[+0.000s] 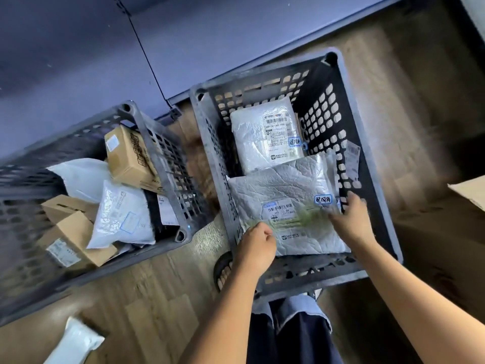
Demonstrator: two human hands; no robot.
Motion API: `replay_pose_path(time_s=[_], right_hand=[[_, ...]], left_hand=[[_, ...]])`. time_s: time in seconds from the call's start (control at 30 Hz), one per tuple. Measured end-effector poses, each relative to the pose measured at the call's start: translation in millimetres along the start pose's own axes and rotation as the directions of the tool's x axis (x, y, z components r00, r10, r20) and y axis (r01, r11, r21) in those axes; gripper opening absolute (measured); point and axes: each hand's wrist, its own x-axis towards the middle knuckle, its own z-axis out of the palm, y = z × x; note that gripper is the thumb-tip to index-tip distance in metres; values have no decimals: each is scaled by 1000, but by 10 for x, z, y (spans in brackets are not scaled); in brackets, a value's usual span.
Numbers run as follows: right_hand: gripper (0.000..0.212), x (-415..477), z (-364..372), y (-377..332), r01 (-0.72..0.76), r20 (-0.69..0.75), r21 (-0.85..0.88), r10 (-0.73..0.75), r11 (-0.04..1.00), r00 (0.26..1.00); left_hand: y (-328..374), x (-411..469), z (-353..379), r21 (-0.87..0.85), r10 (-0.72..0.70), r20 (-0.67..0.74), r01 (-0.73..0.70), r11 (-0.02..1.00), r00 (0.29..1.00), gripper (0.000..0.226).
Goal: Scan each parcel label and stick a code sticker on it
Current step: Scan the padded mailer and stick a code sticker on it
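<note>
In the crate [315,74], left hand [256,245] curled, pinching near parcel [286,185] edge; right hand [351,219] spread flat on it, blurred.

The near silver padded parcel [286,190] overlaps the far silver padded parcel [258,137] inside the right grey plastic crate [325,109].
</note>
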Motion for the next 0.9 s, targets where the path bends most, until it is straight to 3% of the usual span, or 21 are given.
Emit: replay_pose_path(time_s=[0.13, 0.37, 0.57, 0.7, 0.9], right_hand=[[61, -443, -156, -368, 79, 5, -65, -79, 995, 997], [55, -1297, -22, -1325, 293, 187, -9, -286, 956, 940], [42, -2177, 455, -2060, 509, 423, -17, -455, 860, 784], [45, -2841, 914, -2295, 600, 546, 6, -505, 800, 669], [46, -3579, 1840, -2320, 680, 651, -66, -485, 730, 584]], left_hand=[[110, -363, -250, -40, 8, -13, -9, 999, 1000, 23], [9, -1053, -972, -222, -63, -166, 25, 975, 984, 23], [-416, -1726, -1544, -394, -203, -323, 64, 917, 924, 22], [-938, -2158, -1769, -460, -338, -414, 126, 879, 846, 26], [-2096, -2520, -1904, -577, -532, -397, 247, 778, 748, 30]])
